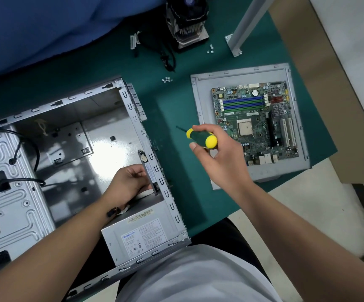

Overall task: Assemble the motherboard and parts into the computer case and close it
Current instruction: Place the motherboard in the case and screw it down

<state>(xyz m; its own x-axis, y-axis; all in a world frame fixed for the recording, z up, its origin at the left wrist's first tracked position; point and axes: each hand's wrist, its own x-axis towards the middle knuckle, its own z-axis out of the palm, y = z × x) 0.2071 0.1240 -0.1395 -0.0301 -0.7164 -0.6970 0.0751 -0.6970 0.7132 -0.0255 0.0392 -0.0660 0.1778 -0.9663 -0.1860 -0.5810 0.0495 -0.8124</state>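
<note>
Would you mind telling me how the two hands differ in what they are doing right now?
The left hand is inside the open computer case, gripping a narrow part against its rear wall; the right hand is outside, above the green mat. The left hand holds a component, the right hand a screwdriver. Both are curled round something.

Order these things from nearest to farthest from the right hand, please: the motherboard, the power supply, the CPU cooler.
From the right hand, which holds the screwdriver:
1. Motherboard, just beyond it, on the case panel.
2. Power supply, lower left, inside the case.
3. CPU cooler, at the table's far edge.
</note>
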